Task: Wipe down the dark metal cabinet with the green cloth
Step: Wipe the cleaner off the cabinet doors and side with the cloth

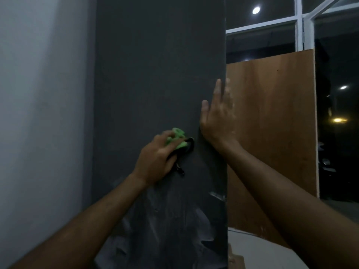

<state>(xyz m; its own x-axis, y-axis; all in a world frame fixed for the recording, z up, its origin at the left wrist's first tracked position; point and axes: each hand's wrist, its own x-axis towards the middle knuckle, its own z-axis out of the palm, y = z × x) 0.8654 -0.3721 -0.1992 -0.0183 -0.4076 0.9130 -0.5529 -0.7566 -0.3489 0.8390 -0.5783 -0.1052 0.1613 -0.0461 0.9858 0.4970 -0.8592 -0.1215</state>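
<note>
Here we are tight against the dark metal cabinet (159, 74), one tall panel running top to bottom of the view, its long axis upright. The left hand (155, 158) is on it, fingers curled round the green cloth (175, 139), bunched into a wad and pressed to the panel about halfway up and a touch right of its middle. The cloth pokes out above and right of the knuckles, so the fresh metal lies up and ahead of those fingers. Something black, a strap or clip (179, 167), dangles below that hand; I can't say what it is. Over at the cabinet's right edge the right hand (217, 117) lies flat, fingers straight and slightly spread, pointing up, apparently bracing the cabinet; it holds nothing. The left hand is plainly the one working, with the right just beside the cloth, not touching it. Pale, smeary streaks (165, 226) mark the lower part of the panel, while the upper half looks even and matt; in this dim light I'd not call either half finished. Count it up: one cabinet, one cloth, two hands. Beyond the right edge stands one brown wooden board (272, 133) with a white-framed window (299, 24) behind; a pale wall (42, 113) flanks the left.
</note>
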